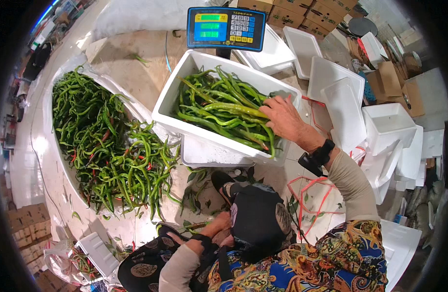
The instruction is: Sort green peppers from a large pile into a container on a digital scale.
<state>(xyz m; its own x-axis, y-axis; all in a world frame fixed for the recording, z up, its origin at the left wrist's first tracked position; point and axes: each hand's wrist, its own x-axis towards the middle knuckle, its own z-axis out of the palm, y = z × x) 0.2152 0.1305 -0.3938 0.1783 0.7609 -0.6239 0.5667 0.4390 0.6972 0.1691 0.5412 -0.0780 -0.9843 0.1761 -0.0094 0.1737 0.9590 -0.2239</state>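
Observation:
My right hand (pixel 280 116) reaches over the right end of a white foam box (pixel 173 89). Its fingers are bent onto long green chili peppers (pixel 224 106), which lie roughly lengthwise in the box. Whether those fingers grip any is unclear. The box sits on the pan (pixel 209 153) of a digital scale, whose lit display (pixel 226 28) stands behind it. Low beside my knee is my left hand (pixel 220 223), its fingers mostly hidden. A few chilies (pixel 194 227) lie close to it, and I cannot tell if it holds them.
A large heap of green chilies (pixel 100 146), some red, spills from a white sack (pixel 116 85) at left. Foam lids (pixel 335 78) and empty foam boxes (pixel 388 122) stand right. Red strapping (pixel 300 199) loops over the floor. Cardboard cartons (pixel 300 14) are stacked behind.

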